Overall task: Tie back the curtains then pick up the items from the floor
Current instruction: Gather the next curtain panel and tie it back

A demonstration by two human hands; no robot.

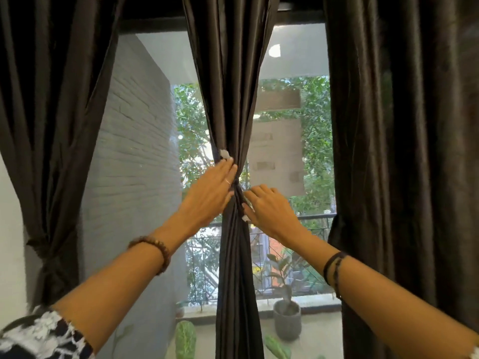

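Both hands work at the cinched waist of the middle curtain (228, 99), which hangs gathered between the two window panes. Left hand (210, 193) has fingers curled around the bunched fabric from the left. Right hand (269, 208) pinches the tie-back (236, 189) at the knot from the right. Left curtain (51, 125) is already bound low down; right curtain (388, 151) hangs loose. A potted plant (286, 314) stands outside on the balcony ledge
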